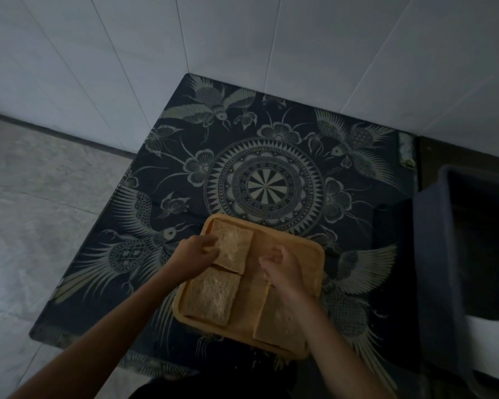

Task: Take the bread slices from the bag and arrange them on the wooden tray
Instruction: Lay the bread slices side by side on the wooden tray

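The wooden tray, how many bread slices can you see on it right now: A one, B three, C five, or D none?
B: the wooden tray holds three slices, the far slice at the left hand, the near-left slice, and the near-right slice partly under the right forearm.

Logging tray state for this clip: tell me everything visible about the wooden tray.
The wooden tray is a light yellow-brown rounded rectangle with a low raised rim, lying flat and angled on the dark patterned cloth. Three bread slices lie in it; its far right quarter is bare. The left hand touches the far left slice; the right hand hovers above.
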The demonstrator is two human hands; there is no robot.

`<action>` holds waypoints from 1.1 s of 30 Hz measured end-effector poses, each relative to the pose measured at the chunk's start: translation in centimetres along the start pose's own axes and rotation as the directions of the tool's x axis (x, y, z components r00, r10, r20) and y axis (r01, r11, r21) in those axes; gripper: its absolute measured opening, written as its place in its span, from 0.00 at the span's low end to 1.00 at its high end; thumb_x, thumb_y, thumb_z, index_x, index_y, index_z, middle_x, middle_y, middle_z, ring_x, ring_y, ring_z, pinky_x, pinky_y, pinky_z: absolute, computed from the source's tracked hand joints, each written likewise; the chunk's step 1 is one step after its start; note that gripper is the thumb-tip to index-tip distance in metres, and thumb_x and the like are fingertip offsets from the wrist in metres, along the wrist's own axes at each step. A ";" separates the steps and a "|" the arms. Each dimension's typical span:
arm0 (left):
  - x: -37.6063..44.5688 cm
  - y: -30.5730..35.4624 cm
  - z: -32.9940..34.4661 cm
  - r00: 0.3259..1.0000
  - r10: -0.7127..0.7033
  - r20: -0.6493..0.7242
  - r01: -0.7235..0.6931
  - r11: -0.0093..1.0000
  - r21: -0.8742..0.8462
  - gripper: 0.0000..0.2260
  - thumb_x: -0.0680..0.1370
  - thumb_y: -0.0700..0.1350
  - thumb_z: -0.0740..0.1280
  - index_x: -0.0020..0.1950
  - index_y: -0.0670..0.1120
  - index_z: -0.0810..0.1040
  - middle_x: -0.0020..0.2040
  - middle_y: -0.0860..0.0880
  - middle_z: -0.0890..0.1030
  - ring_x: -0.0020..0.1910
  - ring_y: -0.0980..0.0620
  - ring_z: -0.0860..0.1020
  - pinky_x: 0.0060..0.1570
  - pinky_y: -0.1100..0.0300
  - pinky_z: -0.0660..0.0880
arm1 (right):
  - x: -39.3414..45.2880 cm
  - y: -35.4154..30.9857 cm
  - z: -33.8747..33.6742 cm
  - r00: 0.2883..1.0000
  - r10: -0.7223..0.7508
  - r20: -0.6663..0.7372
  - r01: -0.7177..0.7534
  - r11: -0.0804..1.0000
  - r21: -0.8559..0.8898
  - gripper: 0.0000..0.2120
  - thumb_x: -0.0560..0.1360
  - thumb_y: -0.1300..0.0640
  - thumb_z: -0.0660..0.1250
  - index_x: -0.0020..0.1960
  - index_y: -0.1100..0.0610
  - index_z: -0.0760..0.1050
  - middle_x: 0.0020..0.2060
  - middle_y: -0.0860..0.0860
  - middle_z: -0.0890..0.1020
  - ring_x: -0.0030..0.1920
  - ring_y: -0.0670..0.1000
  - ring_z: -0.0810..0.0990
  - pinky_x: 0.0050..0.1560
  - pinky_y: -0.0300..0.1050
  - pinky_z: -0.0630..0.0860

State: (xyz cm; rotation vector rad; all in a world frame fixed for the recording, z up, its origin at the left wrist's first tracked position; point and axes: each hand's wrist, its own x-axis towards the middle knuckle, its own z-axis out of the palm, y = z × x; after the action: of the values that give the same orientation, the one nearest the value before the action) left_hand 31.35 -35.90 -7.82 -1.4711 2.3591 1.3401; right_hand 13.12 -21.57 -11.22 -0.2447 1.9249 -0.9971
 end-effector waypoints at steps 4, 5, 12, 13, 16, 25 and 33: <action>-1.2 0.8 1.4 0.999 0.030 0.013 -0.030 0.999 -0.027 0.19 0.79 0.49 0.68 0.70 0.47 0.77 0.65 0.48 0.82 0.56 0.53 0.81 0.52 0.61 0.75 | -1.2 1.0 -1.8 1.000 0.002 -0.021 -0.002 1.000 0.002 0.16 0.77 0.55 0.73 0.62 0.46 0.74 0.51 0.43 0.78 0.53 0.51 0.83 0.58 0.59 0.84; -1.4 1.0 1.9 0.999 0.034 0.020 -0.033 0.999 -0.033 0.19 0.79 0.49 0.68 0.70 0.47 0.77 0.64 0.49 0.82 0.55 0.54 0.81 0.50 0.63 0.74 | -1.6 1.3 -2.3 0.999 0.007 -0.033 -0.006 1.000 0.012 0.15 0.78 0.56 0.73 0.61 0.46 0.74 0.51 0.43 0.78 0.53 0.50 0.83 0.58 0.59 0.84; -3.2 2.5 6.2 0.991 0.072 0.112 -0.071 0.997 -0.011 0.14 0.80 0.48 0.67 0.65 0.48 0.80 0.57 0.51 0.83 0.53 0.56 0.80 0.50 0.61 0.76 | -4.1 4.2 -6.3 0.995 0.023 -0.098 -0.019 0.999 0.042 0.17 0.78 0.56 0.72 0.65 0.52 0.76 0.56 0.52 0.82 0.57 0.54 0.83 0.62 0.59 0.81; -3.4 2.7 6.9 0.989 0.070 0.130 -0.069 0.998 -0.012 0.14 0.79 0.48 0.67 0.64 0.48 0.80 0.57 0.50 0.83 0.54 0.54 0.81 0.52 0.58 0.78 | -4.4 4.7 -6.8 0.994 0.022 -0.109 -0.017 0.999 0.049 0.14 0.78 0.56 0.72 0.63 0.50 0.76 0.55 0.51 0.83 0.56 0.53 0.83 0.60 0.57 0.82; -3.9 3.1 8.9 0.986 0.043 0.162 -0.042 0.999 -0.009 0.15 0.79 0.49 0.68 0.65 0.48 0.79 0.57 0.51 0.83 0.53 0.55 0.79 0.49 0.61 0.76 | -5.5 6.2 -8.1 0.987 0.026 -0.161 -0.017 0.998 0.057 0.11 0.79 0.56 0.71 0.58 0.46 0.76 0.51 0.47 0.82 0.49 0.46 0.82 0.46 0.45 0.82; -5.3 3.2 13.2 0.979 0.002 0.206 0.013 0.997 -0.074 0.16 0.77 0.47 0.71 0.64 0.45 0.80 0.55 0.48 0.84 0.51 0.53 0.82 0.55 0.54 0.80 | -7.7 9.7 -8.8 0.968 0.121 -0.220 -0.100 0.990 0.104 0.08 0.76 0.55 0.75 0.54 0.50 0.80 0.51 0.48 0.84 0.54 0.50 0.84 0.59 0.59 0.83; -6.3 3.1 13.8 0.990 -0.036 0.135 0.052 0.992 -0.111 0.14 0.76 0.47 0.72 0.61 0.47 0.80 0.53 0.50 0.84 0.49 0.54 0.83 0.52 0.52 0.83 | -8.4 10.4 -7.6 0.974 0.042 -0.221 -0.059 0.996 -0.074 0.07 0.79 0.53 0.72 0.57 0.51 0.81 0.48 0.46 0.84 0.52 0.49 0.84 0.58 0.57 0.83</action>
State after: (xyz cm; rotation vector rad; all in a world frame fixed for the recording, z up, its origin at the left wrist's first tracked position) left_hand 27.34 -21.40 -11.60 -1.4039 2.1897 1.5348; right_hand 13.98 -6.20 -11.51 -0.1343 2.1635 -0.9466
